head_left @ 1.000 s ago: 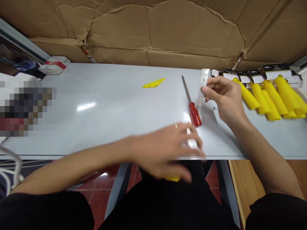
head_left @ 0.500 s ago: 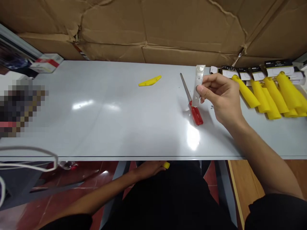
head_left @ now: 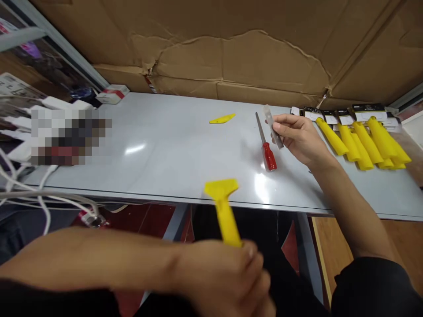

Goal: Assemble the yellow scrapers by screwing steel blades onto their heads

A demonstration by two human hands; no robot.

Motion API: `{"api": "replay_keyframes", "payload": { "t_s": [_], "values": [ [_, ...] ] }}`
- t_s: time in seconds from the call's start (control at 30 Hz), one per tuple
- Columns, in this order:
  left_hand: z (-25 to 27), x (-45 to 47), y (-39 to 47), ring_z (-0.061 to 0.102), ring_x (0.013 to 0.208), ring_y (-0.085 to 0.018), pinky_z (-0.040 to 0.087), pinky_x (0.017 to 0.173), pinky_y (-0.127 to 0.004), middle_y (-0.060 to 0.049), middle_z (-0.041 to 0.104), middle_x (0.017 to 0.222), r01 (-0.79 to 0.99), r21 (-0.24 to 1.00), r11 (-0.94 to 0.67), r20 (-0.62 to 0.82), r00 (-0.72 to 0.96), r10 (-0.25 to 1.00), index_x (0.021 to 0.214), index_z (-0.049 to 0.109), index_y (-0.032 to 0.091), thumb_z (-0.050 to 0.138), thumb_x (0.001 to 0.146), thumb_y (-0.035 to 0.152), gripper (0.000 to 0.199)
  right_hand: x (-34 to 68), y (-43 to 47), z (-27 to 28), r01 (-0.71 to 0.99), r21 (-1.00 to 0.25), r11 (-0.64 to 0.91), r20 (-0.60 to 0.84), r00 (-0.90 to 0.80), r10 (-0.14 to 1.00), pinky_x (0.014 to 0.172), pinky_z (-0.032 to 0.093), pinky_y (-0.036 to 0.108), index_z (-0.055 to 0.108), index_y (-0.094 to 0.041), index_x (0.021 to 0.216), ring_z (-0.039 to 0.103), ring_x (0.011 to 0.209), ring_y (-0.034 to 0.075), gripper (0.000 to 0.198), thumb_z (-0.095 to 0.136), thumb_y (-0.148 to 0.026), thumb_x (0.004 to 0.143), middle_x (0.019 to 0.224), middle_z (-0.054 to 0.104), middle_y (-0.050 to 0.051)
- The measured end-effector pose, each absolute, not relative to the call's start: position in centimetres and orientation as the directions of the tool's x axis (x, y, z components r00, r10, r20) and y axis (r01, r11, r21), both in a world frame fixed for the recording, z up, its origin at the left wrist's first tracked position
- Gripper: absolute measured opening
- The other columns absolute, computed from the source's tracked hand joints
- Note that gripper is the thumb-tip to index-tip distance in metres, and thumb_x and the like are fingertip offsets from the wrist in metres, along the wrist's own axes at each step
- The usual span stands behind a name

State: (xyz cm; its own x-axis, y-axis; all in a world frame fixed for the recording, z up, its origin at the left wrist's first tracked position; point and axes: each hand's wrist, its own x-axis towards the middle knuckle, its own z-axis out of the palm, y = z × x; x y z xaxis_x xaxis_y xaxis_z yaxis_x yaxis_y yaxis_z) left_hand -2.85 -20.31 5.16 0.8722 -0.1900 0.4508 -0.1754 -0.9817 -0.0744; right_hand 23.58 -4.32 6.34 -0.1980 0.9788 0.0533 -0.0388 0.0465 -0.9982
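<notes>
My left hand (head_left: 228, 277), low in the view and partly blurred, is closed round the handle of a yellow scraper (head_left: 228, 215). The scraper's wide T-shaped head points up, in front of the table edge. Over the right part of the table, my right hand (head_left: 299, 136) pinches a thin flat metallic strip (head_left: 273, 127) between thumb and fingers; the strip looks like a blade, perhaps in a clear sleeve. Just left of that hand lies a red-handled screwdriver (head_left: 269, 156), its shaft pointing away. Farther left rests a small yellow tapered plastic piece (head_left: 222, 119).
Several yellow handles (head_left: 366, 141) with black-and-white cards lie at the table's right. Brown cardboard (head_left: 211, 48) stands along the back. A small red-and-white box (head_left: 113, 93) sits at the back left, near white plugs and cables (head_left: 42, 193). The pale table (head_left: 172, 145) ends close to my body.
My left hand has come up from below the table edge, bringing the yellow scraper into view. The strip in my right hand has tilted and turned more edge-on. The view has shifted left.
</notes>
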Motion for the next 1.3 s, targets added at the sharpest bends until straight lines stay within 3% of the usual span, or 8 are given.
{"api": "replay_keyframes", "payload": {
  "t_s": [0.07,0.23,0.67,0.83,0.97,1.1,1.17,1.3],
  "values": [
    [5.1,0.0,-15.8,0.057,0.057,-0.021,0.046,0.058,-0.038,-0.006,0.063,0.062,-0.146,-0.163,-0.976,0.357,0.913,-0.196,0.073,0.072,0.022,0.056,0.11,0.05,0.049,24.8,-3.9,6.7,-0.029,-0.996,0.081,0.084,-0.182,0.98,0.058,0.045,0.02,0.076,-0.015,0.111,0.056,0.067,0.004,0.057,0.097,-0.053,0.073,0.082,0.066,0.001],
    [3.0,4.0,-4.9,0.064,0.063,-0.024,0.041,0.063,-0.038,-0.01,0.072,0.063,-0.137,-0.409,-0.902,0.085,0.979,-0.187,0.063,0.07,0.019,0.068,0.087,0.007,0.027,27.3,-3.3,7.2,0.058,-0.968,0.244,0.241,-0.054,0.969,0.061,0.047,0.021,0.074,-0.02,0.116,0.058,0.072,0.004,0.062,0.094,-0.061,0.074,0.107,0.075,0.004],
    [6.5,4.4,-4.7,0.049,0.044,-0.021,0.043,0.056,-0.039,0.001,0.049,0.044,-0.554,-0.409,-0.725,-0.394,0.824,-0.407,0.045,0.052,0.024,0.07,0.07,0.0,0.04,26.7,-4.9,7.7,0.332,-0.839,0.431,0.434,-0.069,0.898,0.06,0.043,0.02,0.084,-0.019,0.112,0.054,0.069,0.003,0.047,0.081,-0.06,0.091,0.087,0.07,0.004],
    [6.8,2.3,-3.9,0.057,0.051,-0.026,0.053,0.061,-0.042,-0.001,0.051,0.045,-0.546,-0.449,-0.707,-0.274,0.838,-0.473,0.042,0.048,0.027,0.067,0.062,-0.001,0.039,26.9,-4.8,7.9,0.276,-0.892,0.357,0.325,-0.156,0.933,0.057,0.045,0.018,0.079,-0.015,0.114,0.056,0.068,0.003,0.064,0.085,-0.071,0.082,0.092,0.072,0.005],
    [7.3,0.2,-2.6,0.071,0.102,-0.035,0.061,0.103,-0.048,-0.008,0.064,0.063,-0.41,-0.447,-0.795,-0.117,0.908,-0.403,0.051,0.057,0.029,0.07,0.071,0.008,0.032,26.5,-4.5,7.5,0.222,-0.92,0.324,0.312,-0.087,0.946,0.055,0.045,0.018,0.076,-0.015,0.111,0.055,0.064,0.003,0.074,0.087,-0.079,0.075,0.083,0.067,0.004],
    [8.0,-0.3,-2.3,0.065,0.126,-0.033,0.057,0.114,-0.054,-0.011,0.077,0.118,0.011,-0.244,-0.97,0.349,0.934,-0.078,0.101,0.076,0.024,0.066,0.098,0.034,0.014,25.4,-4.3,6.5,0.203,-0.924,0.325,0.338,0.036,0.94,0.055,0.045,0.019,0.073,-0.015,0.108,0.054,0.063,0.003,0.08,0.083,-0.086,0.073,0.081,0.064,0.003],
    [8.1,0.6,-2.3,0.064,0.126,-0.031,0.057,0.109,-0.054,-0.011,0.072,0.133,0.273,0.071,-0.959,0.638,0.727,0.254,0.121,0.07,0.025,0.067,0.099,0.036,0.025,24.7,-4.4,6.0,0.209,-0.913,0.351,0.376,0.094,0.922,0.057,0.046,0.019,0.073,-0.015,0.11,0.054,0.063,0.003,0.076,0.082,-0.083,0.077,0.082,0.064,0.002],
    [7.8,3.6,-0.8,0.071,0.104,-0.022,0.06,0.087,-0.035,-0.009,0.072,0.125,0.257,0.734,-0.629,0.488,0.445,0.751,0.122,0.058,0.024,0.084,0.09,0.039,0.044,23.6,-4.7,5.1,0.224,-0.902,0.37,0.405,0.135,0.905,0.062,0.049,0.018,0.074,-0.016,0.114,0.056,0.065,0.002,0.066,0.081,-0.074,0.085,0.082,0.064,0.001]
  ]
}}
